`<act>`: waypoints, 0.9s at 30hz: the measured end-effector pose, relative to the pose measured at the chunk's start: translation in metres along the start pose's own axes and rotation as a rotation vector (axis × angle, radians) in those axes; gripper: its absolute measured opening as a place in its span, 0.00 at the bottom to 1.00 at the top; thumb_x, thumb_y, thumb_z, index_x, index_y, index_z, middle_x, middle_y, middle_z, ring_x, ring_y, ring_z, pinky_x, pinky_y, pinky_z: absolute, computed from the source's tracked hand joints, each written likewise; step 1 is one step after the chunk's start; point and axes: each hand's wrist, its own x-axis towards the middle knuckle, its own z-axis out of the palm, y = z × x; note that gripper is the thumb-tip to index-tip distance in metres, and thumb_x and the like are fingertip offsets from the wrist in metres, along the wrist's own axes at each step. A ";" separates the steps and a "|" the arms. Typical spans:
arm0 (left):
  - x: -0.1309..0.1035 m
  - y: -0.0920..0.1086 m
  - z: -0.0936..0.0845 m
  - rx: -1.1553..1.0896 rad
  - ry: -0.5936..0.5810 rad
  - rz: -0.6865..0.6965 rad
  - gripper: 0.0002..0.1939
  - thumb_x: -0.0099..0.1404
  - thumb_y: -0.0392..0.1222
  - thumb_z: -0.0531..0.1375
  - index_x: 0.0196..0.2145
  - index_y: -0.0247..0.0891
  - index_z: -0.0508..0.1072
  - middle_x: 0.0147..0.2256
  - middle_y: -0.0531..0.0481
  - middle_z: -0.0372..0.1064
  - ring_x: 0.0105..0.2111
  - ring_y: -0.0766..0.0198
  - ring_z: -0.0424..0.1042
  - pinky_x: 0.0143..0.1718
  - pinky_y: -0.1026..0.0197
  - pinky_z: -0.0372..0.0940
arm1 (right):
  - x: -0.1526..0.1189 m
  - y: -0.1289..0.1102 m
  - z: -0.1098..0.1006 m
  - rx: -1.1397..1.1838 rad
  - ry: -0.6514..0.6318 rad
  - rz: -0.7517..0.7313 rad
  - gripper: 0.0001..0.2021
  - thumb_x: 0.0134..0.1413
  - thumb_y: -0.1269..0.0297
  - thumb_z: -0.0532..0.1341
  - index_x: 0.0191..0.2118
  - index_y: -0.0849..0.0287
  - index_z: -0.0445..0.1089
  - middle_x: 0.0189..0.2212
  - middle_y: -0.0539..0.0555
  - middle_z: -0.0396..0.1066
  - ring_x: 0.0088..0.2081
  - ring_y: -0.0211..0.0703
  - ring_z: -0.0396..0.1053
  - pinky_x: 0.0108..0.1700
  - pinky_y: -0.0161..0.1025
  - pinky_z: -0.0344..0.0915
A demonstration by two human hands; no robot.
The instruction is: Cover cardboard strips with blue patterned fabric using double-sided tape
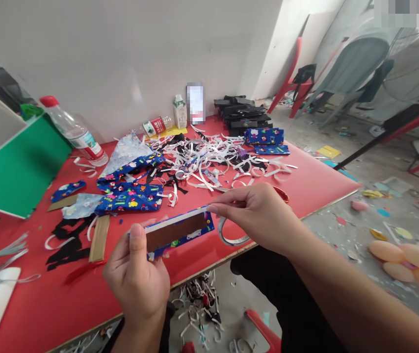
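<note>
A long narrow piece with a brown middle and blue patterned edges [178,234] is held up over the front of the red table. My left hand [138,267] grips its left end, thumb on top. At its upper right corner, my right hand [251,213] pinches a white strip that runs along the top edge. A roll of tape [233,240] hangs just under my right hand; whether the fingers touch it is hidden. Behind the right hand lie scissors with an orange handle [281,195], partly covered by it. Blue patterned cloth [132,198] lies beyond the left hand.
White and black scraps [209,157] cover the middle of the red table [320,179]. Behind stand a bottle [80,139], a carton [180,113], a phone [196,103] and stacked black pieces [244,115]. A green board [21,166] leans at left.
</note>
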 end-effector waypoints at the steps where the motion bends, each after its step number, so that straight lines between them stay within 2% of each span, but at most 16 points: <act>1: 0.001 0.000 0.000 -0.036 -0.006 -0.027 0.18 0.56 0.55 0.75 0.25 0.39 0.78 0.22 0.56 0.72 0.23 0.65 0.72 0.21 0.65 0.70 | 0.001 0.001 0.000 0.021 -0.012 0.000 0.08 0.58 0.59 0.70 0.33 0.55 0.85 0.22 0.49 0.78 0.23 0.36 0.66 0.24 0.36 0.58; 3: 0.008 -0.001 -0.002 -0.063 -0.060 -0.073 0.17 0.57 0.55 0.74 0.27 0.39 0.79 0.25 0.54 0.75 0.25 0.63 0.75 0.22 0.65 0.70 | 0.002 0.005 -0.002 0.049 -0.027 -0.006 0.07 0.59 0.59 0.70 0.34 0.55 0.85 0.23 0.49 0.79 0.24 0.37 0.69 0.25 0.36 0.60; 4: 0.014 -0.002 -0.005 -0.031 -0.126 -0.090 0.17 0.59 0.56 0.72 0.29 0.39 0.80 0.26 0.53 0.77 0.25 0.62 0.76 0.23 0.64 0.70 | 0.003 0.007 -0.003 0.045 -0.024 -0.019 0.08 0.60 0.59 0.69 0.34 0.55 0.84 0.24 0.49 0.79 0.25 0.37 0.69 0.25 0.35 0.60; 6: 0.027 -0.004 -0.013 0.156 -0.334 -0.085 0.16 0.64 0.56 0.69 0.33 0.40 0.82 0.29 0.49 0.79 0.29 0.58 0.79 0.28 0.61 0.73 | 0.003 0.009 -0.005 -0.018 0.003 -0.072 0.08 0.62 0.59 0.69 0.34 0.55 0.83 0.24 0.48 0.79 0.24 0.37 0.69 0.25 0.35 0.60; 7: 0.033 -0.005 -0.018 0.315 -0.461 -0.038 0.16 0.66 0.56 0.67 0.36 0.40 0.83 0.32 0.47 0.81 0.34 0.55 0.80 0.35 0.57 0.75 | 0.002 0.010 -0.006 -0.073 0.023 -0.114 0.07 0.63 0.60 0.68 0.35 0.55 0.82 0.24 0.48 0.79 0.24 0.36 0.69 0.26 0.35 0.61; 8: 0.037 -0.005 -0.023 0.484 -0.547 0.060 0.16 0.69 0.55 0.65 0.39 0.40 0.84 0.36 0.45 0.82 0.39 0.52 0.81 0.42 0.52 0.75 | 0.000 0.010 -0.006 -0.138 0.045 -0.169 0.07 0.64 0.61 0.67 0.35 0.55 0.82 0.26 0.48 0.79 0.25 0.37 0.70 0.27 0.35 0.61; 9: 0.039 -0.005 -0.027 0.624 -0.581 0.211 0.16 0.71 0.53 0.63 0.42 0.40 0.84 0.40 0.43 0.83 0.43 0.50 0.81 0.48 0.47 0.74 | -0.002 0.008 -0.005 -0.203 0.061 -0.236 0.07 0.65 0.63 0.67 0.36 0.55 0.81 0.27 0.48 0.79 0.26 0.37 0.71 0.28 0.36 0.62; 11: 0.034 -0.002 -0.031 0.767 -0.646 0.541 0.14 0.73 0.48 0.61 0.48 0.39 0.83 0.46 0.41 0.82 0.50 0.48 0.78 0.55 0.42 0.70 | -0.008 0.003 -0.002 -0.312 0.069 -0.392 0.06 0.67 0.65 0.66 0.37 0.58 0.79 0.30 0.50 0.80 0.29 0.38 0.73 0.32 0.36 0.64; 13: 0.020 0.003 -0.030 0.725 -0.733 0.787 0.13 0.74 0.39 0.61 0.52 0.37 0.81 0.48 0.43 0.82 0.51 0.52 0.78 0.55 0.47 0.71 | -0.014 -0.002 0.001 -0.359 0.068 -0.560 0.06 0.69 0.67 0.64 0.39 0.60 0.78 0.31 0.51 0.79 0.31 0.38 0.74 0.34 0.37 0.65; 15: 0.007 0.007 -0.027 0.601 -0.790 0.892 0.18 0.72 0.27 0.61 0.57 0.36 0.79 0.47 0.45 0.82 0.47 0.61 0.79 0.49 0.57 0.74 | -0.019 -0.007 0.005 -0.336 0.072 -0.668 0.06 0.69 0.68 0.64 0.40 0.61 0.78 0.32 0.52 0.79 0.31 0.38 0.74 0.35 0.37 0.67; 18: -0.002 0.007 -0.023 0.500 -0.772 0.932 0.25 0.69 0.19 0.60 0.59 0.37 0.77 0.47 0.46 0.81 0.44 0.67 0.80 0.45 0.64 0.75 | -0.022 -0.008 0.006 -0.247 0.086 -0.687 0.03 0.68 0.69 0.66 0.40 0.60 0.78 0.33 0.51 0.80 0.33 0.37 0.75 0.39 0.36 0.69; 22: 0.000 0.000 -0.021 0.511 -0.762 0.920 0.24 0.69 0.19 0.60 0.57 0.36 0.79 0.47 0.44 0.81 0.45 0.65 0.80 0.48 0.62 0.74 | -0.020 -0.005 0.006 -0.288 0.127 -0.663 0.02 0.66 0.69 0.67 0.41 0.60 0.79 0.34 0.51 0.82 0.34 0.38 0.76 0.39 0.38 0.70; 25: 0.000 -0.001 -0.018 0.518 -0.751 0.838 0.21 0.71 0.23 0.60 0.57 0.37 0.79 0.45 0.45 0.80 0.43 0.65 0.79 0.45 0.62 0.74 | -0.019 -0.003 0.008 -0.343 0.167 -0.694 0.03 0.66 0.70 0.68 0.42 0.62 0.80 0.34 0.53 0.82 0.32 0.40 0.75 0.36 0.40 0.70; 27: -0.003 0.002 -0.014 0.528 -0.733 0.727 0.17 0.73 0.28 0.60 0.56 0.39 0.79 0.41 0.48 0.79 0.39 0.65 0.78 0.41 0.62 0.73 | -0.019 -0.002 0.010 -0.338 0.175 -0.731 0.03 0.65 0.71 0.68 0.43 0.62 0.80 0.33 0.53 0.82 0.30 0.40 0.74 0.34 0.40 0.69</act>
